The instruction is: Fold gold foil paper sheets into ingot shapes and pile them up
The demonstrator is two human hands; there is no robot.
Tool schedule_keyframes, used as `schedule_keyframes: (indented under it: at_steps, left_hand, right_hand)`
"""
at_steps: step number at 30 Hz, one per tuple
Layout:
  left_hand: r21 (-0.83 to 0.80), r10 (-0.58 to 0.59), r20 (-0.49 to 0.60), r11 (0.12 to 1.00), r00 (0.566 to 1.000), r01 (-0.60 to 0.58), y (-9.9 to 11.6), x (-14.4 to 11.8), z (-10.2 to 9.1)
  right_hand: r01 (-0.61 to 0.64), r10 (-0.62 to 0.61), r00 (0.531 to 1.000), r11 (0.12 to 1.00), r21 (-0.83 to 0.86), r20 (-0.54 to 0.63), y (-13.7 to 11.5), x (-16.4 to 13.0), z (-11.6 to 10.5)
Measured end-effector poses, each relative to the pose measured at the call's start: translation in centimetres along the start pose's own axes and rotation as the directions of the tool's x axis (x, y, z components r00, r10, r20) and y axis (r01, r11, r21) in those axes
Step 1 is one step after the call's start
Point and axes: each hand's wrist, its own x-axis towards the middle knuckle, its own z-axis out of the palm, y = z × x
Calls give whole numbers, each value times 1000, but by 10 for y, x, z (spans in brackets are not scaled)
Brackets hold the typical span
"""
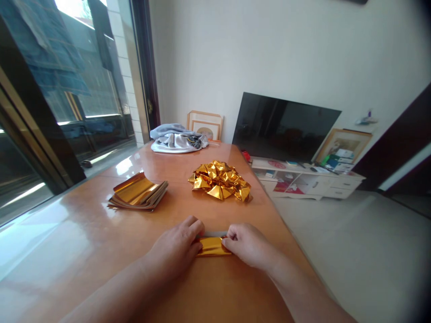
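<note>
A sheet of gold foil paper [213, 246], folded into a narrow strip, lies near the front of the wooden table. Its left end is gripped by my left hand [180, 242], fingers curled over the far edge. At the other end, my right hand [247, 244] pinches the strip between thumb and bent fingers. A pale greyish edge of the paper shows along the far side between the hands. Beyond them sits a pile of folded gold paper pieces [220, 179]. To the left is a stack of flat gold foil sheets [138, 193], the top one curling up.
The glossy table [168, 278] runs away from me, its right edge beside my right forearm. Clothes [178, 138] lie at its far end. Beyond the right edge stand a low white cabinet [310, 184] and a television [284, 128]. A glass door [67, 89] is on the left.
</note>
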Motion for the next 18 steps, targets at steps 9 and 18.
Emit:
schedule_keyframes:
  at_steps: [9, 18]
  left_hand:
    - [111, 95, 81, 988, 992, -103, 9, 0, -9]
    - [231, 235, 199, 932, 951, -279, 26, 5, -10]
  right_hand:
    - [-16, 15, 1000, 1000, 18, 17, -3, -1, -4]
    - [-18, 18, 1000, 1000, 17, 17, -8, -3, -9]
